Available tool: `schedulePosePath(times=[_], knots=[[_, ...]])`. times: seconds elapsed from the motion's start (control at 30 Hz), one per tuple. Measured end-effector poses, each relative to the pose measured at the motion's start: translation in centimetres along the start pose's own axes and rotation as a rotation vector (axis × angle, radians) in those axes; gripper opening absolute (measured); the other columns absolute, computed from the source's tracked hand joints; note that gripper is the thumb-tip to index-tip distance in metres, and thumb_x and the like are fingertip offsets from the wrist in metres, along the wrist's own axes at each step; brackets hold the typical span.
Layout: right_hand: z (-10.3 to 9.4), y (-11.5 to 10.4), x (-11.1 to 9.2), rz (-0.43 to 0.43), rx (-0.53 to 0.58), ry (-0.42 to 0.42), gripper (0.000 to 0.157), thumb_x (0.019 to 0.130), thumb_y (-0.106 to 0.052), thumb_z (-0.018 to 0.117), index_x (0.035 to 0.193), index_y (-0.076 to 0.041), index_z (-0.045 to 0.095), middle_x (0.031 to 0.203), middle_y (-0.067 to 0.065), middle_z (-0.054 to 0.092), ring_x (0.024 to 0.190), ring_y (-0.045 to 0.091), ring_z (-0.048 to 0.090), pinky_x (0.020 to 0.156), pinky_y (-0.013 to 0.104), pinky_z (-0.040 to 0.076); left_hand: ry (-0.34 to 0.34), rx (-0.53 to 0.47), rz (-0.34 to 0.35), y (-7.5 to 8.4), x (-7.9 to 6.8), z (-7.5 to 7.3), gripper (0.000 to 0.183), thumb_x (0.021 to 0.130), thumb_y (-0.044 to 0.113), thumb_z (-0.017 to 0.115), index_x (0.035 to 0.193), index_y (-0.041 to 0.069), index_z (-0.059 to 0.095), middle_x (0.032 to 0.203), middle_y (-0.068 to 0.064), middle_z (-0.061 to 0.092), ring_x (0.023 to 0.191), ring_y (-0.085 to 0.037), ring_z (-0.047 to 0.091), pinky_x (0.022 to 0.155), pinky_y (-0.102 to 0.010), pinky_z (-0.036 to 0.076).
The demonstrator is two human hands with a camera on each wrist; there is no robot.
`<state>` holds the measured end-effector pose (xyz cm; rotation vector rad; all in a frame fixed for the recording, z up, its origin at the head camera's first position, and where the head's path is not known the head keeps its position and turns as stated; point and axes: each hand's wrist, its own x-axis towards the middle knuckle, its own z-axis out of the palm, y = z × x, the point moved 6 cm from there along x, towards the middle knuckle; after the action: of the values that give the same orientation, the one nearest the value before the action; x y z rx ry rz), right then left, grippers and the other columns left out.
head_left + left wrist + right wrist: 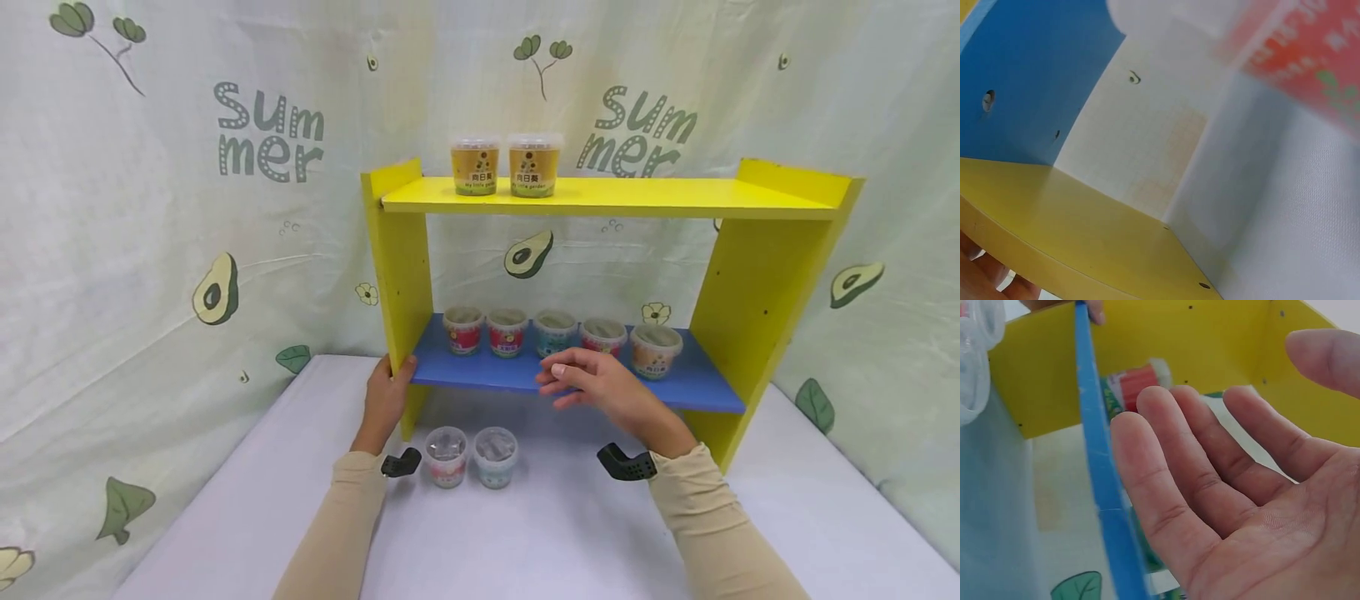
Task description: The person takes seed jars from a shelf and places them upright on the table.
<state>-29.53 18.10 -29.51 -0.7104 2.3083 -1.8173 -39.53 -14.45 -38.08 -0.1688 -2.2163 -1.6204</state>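
Observation:
A yellow shelf unit [630, 192] with a blue lower board [480, 373] stands on the table. My left hand [384, 400] grips the front edge of its left side panel [397, 283], thumb on the inner face; in the left wrist view, some fingers [991, 269] show beyond the panel. My right hand [600, 387] hovers before the blue board with fingers loosely extended and nothing held. Along that board stand several cups, including a red cup [462, 331], a teal cup [555, 333] and an orange cup [654, 352] right of the hand.
Two yellow-labelled cups [475, 167] sit on the top board, towards its left. Below the blue board, a pink cup [447, 471] and a pale blue cup [495, 471] stand on the white table [555, 542]. A printed curtain [285, 225] hangs behind.

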Motion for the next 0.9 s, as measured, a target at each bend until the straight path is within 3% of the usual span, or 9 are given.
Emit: schedulePosePath(times=[0.33,0.5,0.9], knots=[[-1.3,-2.3,0.0,-0.071,-0.021,0.035,0.048,0.105,-0.025,0.055,0.133,0.013,0.05,0.125,0.034,0.057,0.11,0.034,0.066,0.087,0.041,0.055,0.022,0.006,0.016,-0.1,0.0,0.1,0.06,0.101,0.048,0.054,0.136,0.001,0.051,0.124,-0.02,0.059,0.107,-0.036,0.057,0.097,-0.053,0.045],[-2.0,-3.4,0.0,-0.078,-0.04,0.048,0.048,0.105,-0.024,0.055,0.133,0.014,0.049,0.125,0.034,0.058,0.11,0.034,0.066,0.087,0.041,0.056,0.02,-0.019,0.018,-0.2,0.1,0.2,0.06,0.1,0.049,0.054,0.136,0.001,0.051,0.122,-0.02,0.059,0.106,-0.035,0.056,0.097,-0.052,0.045],[-3.0,-6.7,0.0,-0.071,-0.132,0.049,0.043,0.101,-0.027,0.061,0.131,0.003,0.054,0.127,0.025,0.061,0.109,0.026,0.067,0.09,0.041,0.054,0.024,-0.019,0.026,-0.1,0.0,0.0,0.059,0.101,0.05,0.053,0.136,0.002,0.051,0.123,-0.019,0.059,0.107,-0.035,0.056,0.097,-0.051,0.044]])
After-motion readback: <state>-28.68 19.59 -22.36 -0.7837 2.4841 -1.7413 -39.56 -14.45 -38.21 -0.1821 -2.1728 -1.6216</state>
